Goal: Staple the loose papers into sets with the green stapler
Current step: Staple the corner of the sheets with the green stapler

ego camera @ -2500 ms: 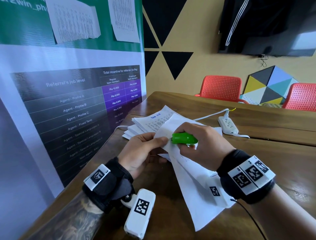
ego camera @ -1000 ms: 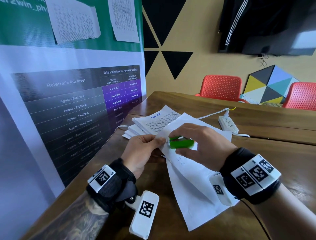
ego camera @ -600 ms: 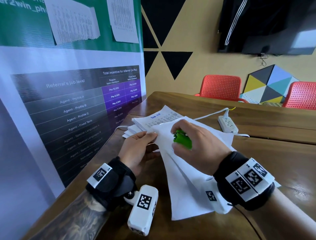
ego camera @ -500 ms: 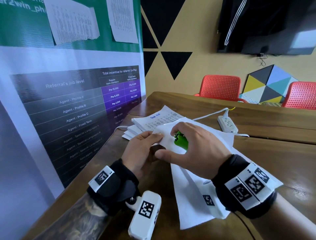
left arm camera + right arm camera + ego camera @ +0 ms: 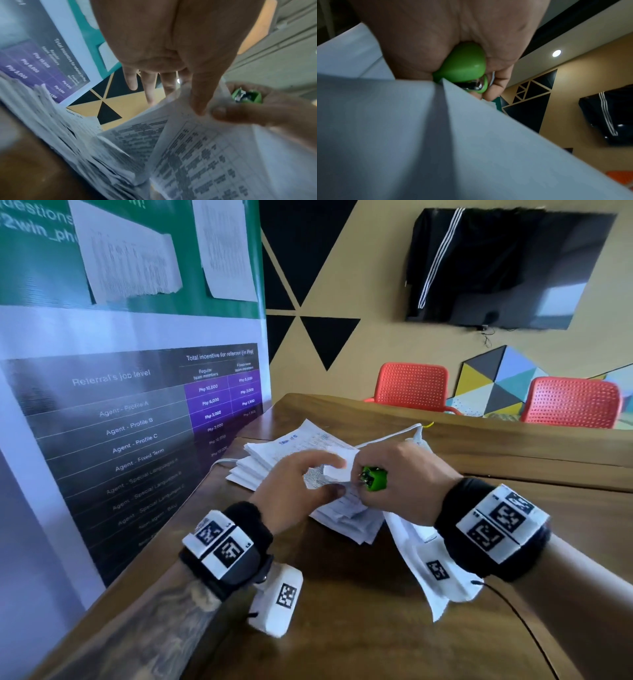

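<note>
My right hand (image 5: 363, 490) grips the small green stapler (image 5: 374, 478) in its fist, metal mouth turned toward me, and its thumb lies on the paper set. My left hand (image 5: 337, 478) pinches the folded-up top corner of that paper set (image 5: 342, 505) between thumb and fingers, just left of the stapler. In the left wrist view my thumb presses the printed paper set (image 5: 188, 155), with the stapler (image 5: 247, 96) beyond it. The right wrist view shows the stapler (image 5: 465, 65) in my palm above a blank sheet (image 5: 436, 135). A stack of loose papers (image 5: 281, 453) lies behind my hands.
The wooden table (image 5: 376, 638) runs along a printed banner (image 5: 137, 412) on the left. A white power strip cable (image 5: 387, 436) lies behind the papers. More white sheets (image 5: 414, 546) hang under my right wrist. Two red chairs (image 5: 412, 385) stand at the far side.
Both hands moved away from me toward the stack. The set's top corner is now folded up, showing printed text. The stapler turned in my right fist, its mouth now toward me.
</note>
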Demonstrator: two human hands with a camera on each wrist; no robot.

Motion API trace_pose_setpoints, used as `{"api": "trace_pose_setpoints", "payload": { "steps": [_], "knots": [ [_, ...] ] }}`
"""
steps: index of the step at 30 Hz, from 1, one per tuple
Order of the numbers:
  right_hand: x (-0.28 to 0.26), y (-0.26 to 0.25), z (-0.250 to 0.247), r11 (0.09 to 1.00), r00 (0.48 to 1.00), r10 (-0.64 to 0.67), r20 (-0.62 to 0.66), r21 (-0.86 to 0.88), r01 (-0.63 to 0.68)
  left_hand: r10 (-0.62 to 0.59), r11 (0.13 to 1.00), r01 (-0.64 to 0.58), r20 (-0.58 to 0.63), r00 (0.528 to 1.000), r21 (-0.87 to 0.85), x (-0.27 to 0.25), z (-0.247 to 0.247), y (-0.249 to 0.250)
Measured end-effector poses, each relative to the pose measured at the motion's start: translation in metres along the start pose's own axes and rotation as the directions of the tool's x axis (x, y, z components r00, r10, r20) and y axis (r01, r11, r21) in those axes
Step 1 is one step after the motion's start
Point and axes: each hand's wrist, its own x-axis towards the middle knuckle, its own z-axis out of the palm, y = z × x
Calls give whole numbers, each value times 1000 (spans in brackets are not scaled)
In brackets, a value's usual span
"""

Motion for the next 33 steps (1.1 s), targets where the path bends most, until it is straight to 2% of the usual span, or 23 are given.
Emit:
{"api": "trace_pose_setpoints", "payload": {
  "steps": [1,3,6,8,10,12,13,14,15,17,19,22,25,28,31,33],
  "knots": [
    [-3,1,-7,1000,1000,-8,-22,-25,8,-11,1000,11,22,1000,-11,3,4,6],
    [-7,3,-23,998,992,-28,-127,-56,21,-41,999,40,-20,999,-32,13,11,17],
    [-14,1,-52,997,945,-72,-319,-54,58,-171,985,158,-219,961,-75,37,9,33],
    [-17,-5,-72,994,895,-106,-433,-83,78,-271,956,213,-323,907,-202,54,-2,48],
    [-22,-14,-92,987,815,-156,-558,-126,103,-334,926,216,-405,851,-309,72,-18,67],
    [-25,-22,-111,978,719,-207,-664,-153,140,-321,918,150,-464,826,-368,86,-33,88],
    [-27,-25,-117,975,692,-222,-687,-156,157,-319,897,96,-480,817,-432,92,-41,98],
    [-27,-27,-122,974,686,-225,-692,-147,171,-343,859,65,-476,810,-509,96,-46,107],
    [-27,-28,-125,976,698,-214,-684,-123,178,-376,807,36,-465,801,-589,98,-49,111],
    [-25,-26,-122,988,759,-141,-635,-38,152,-443,702,52,-378,813,-710,97,-50,104],
    [-22,-20,-110,996,832,-1,-554,77,53,-489,654,159,-253,835,-740,86,-40,82],
    [-16,-1,-77,970,920,177,-349,221,-103,-558,721,381,-159,814,-579,57,-18,30],
    [-8,13,-33,953,978,202,-57,240,-183,-587,782,544,-66,807,-304,31,-3,-17],
    [3,12,8,960,981,191,48,198,-196,-537,841,523,-93,839,-139,19,-1,-38],
    [18,8,40,941,980,179,90,276,-197,-446,891,425,-141,884,-158,15,3,-43],
    [28,6,55,929,978,195,74,306,-209,-430,891,388,-166,887,-236,14,6,-48]
  ]
}}
